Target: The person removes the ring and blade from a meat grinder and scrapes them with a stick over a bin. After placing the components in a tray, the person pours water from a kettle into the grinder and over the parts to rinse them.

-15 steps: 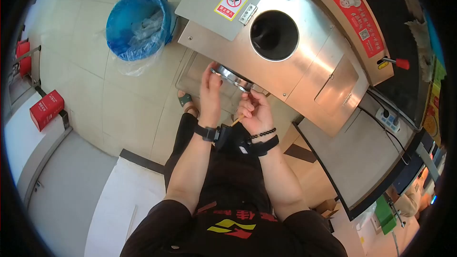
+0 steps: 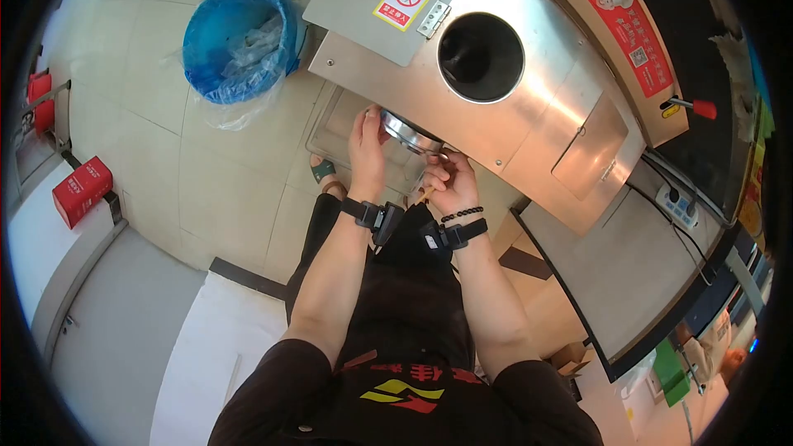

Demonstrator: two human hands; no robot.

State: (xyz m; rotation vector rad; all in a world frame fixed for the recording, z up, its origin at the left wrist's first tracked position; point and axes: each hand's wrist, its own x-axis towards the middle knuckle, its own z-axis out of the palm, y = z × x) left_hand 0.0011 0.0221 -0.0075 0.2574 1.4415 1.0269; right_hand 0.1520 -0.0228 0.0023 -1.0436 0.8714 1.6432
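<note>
A shiny round metal part (image 2: 413, 134) sits under the front edge of the steel machine (image 2: 363, 66), its upper side hidden by that edge. My left hand (image 2: 368, 153) grips its left end between fingers and thumb. At the other end is my right hand (image 2: 453, 186), fingers curled round a thin wooden stick (image 2: 424, 196), its fingertips by the rim of the metal part. Most of the stick is hidden in the palm. Behind the metal part, a clear plastic bin (image 2: 330, 128) shows below the machine.
The machine top has a round dark opening (image 2: 481, 58) and a hinged lid (image 2: 372, 0) folded back. A blue-lined waste bin (image 2: 239, 41) stands on the floor to the left. On the right are a grey-topped table (image 2: 611, 272), a power strip (image 2: 677, 206) and red-knobbed levers (image 2: 702, 109).
My right hand has shifted slightly right and down with the stick. More of the metal part's side shows now, and my left hand stays on it. The view has moved a little.
</note>
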